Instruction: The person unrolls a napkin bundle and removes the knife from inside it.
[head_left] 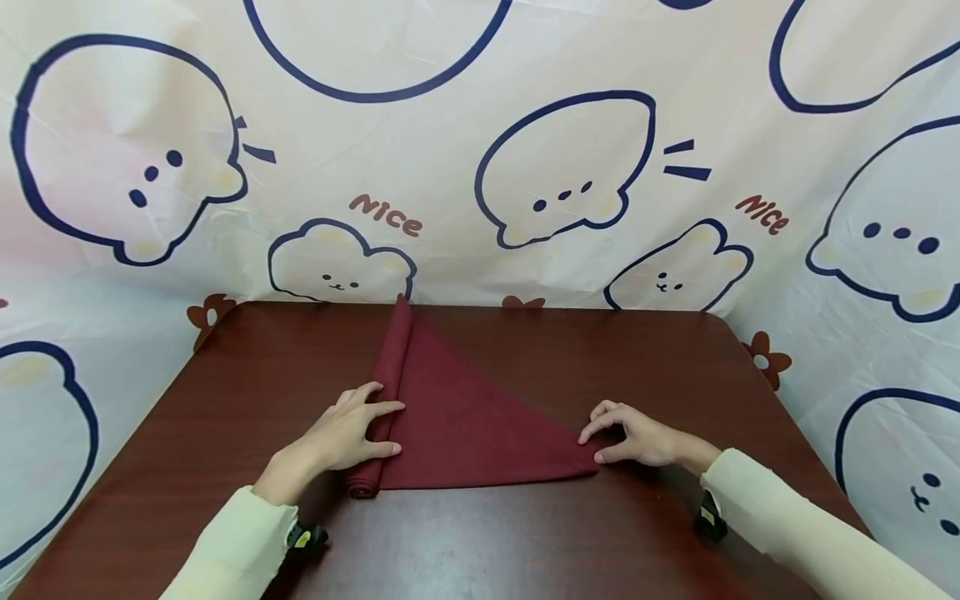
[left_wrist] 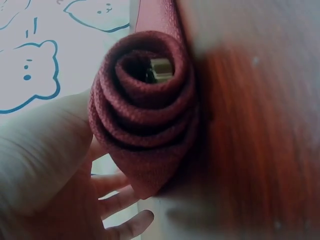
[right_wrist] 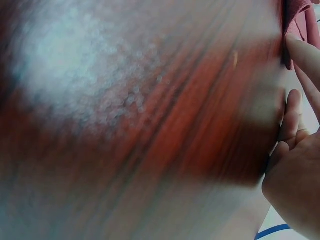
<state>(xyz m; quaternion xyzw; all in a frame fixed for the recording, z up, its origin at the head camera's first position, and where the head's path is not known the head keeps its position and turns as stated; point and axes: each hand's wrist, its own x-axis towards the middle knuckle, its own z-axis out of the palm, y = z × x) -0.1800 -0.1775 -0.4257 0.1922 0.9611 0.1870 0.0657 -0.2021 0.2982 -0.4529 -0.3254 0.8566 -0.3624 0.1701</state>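
Note:
A dark red cloth (head_left: 472, 417) lies on the table, its left side wound into a long roll and its flat part tapering to a corner at the right. My left hand (head_left: 341, 433) rests across the roll with fingers and thumb spread, tips reaching over to the flat side. The left wrist view looks at the spiral end of the roll (left_wrist: 145, 115), where a small pale gold piece (left_wrist: 161, 69) shows in the hollow. At the right corner, my right hand (head_left: 637, 435) holds the cloth's edge between thumb and bent index finger.
The brown wooden table (head_left: 480, 542) stretches beneath both hands. A white curtain (head_left: 450, 150) printed with blue cartoon outlines hangs behind it and along both sides. Each wrist carries a small dark device (head_left: 708, 517) below the cream sleeve (head_left: 780, 508).

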